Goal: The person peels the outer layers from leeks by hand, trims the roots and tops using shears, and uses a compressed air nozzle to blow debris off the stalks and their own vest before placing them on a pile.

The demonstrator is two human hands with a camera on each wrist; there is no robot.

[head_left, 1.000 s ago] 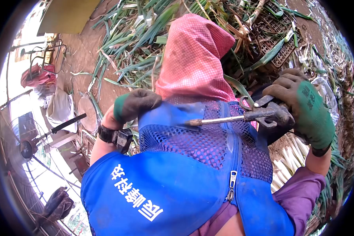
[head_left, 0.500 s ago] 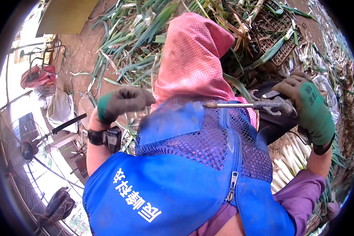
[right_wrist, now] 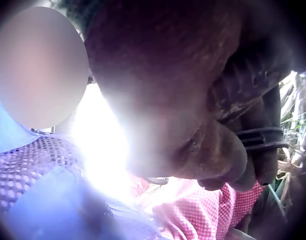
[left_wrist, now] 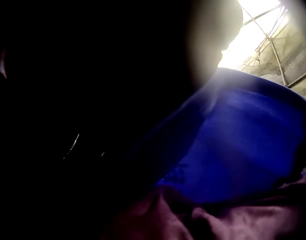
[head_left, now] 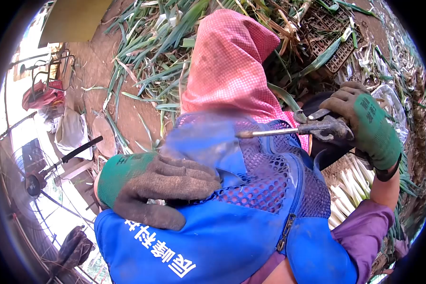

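Note:
In the head view my gloved left hand (head_left: pixel 156 184) lies with its fingers straight against the front of the blue vest (head_left: pixel 236 236), palm toward the cloth. My gloved right hand (head_left: pixel 364 123) grips a metal air blow gun (head_left: pixel 322 128) by its handle, its fingers curled round it. The gun's thin nozzle (head_left: pixel 270 133) points left across the vest's mesh, and the blue flap (head_left: pixel 194 142) beyond its tip is blurred. Dark glove fingers (right_wrist: pixel 213 155) show close up in the right wrist view. The left wrist view is mostly dark, with blue vest cloth (left_wrist: pixel 243 140) at right.
Pink checked cloth (head_left: pixel 227 61) covers the lap. Loose green leaves (head_left: pixel 156 61) lie heaped on the ground ahead, beside a brown crate (head_left: pixel 336 52). White-stemmed scallions (head_left: pixel 348 191) lie at the right. A fan (head_left: pixel 33 184) stands at the left.
The left hand has come away from the blue flap, moved back toward the body and laid its fingers straight on the vest. The right hand keeps its grip with little movement.

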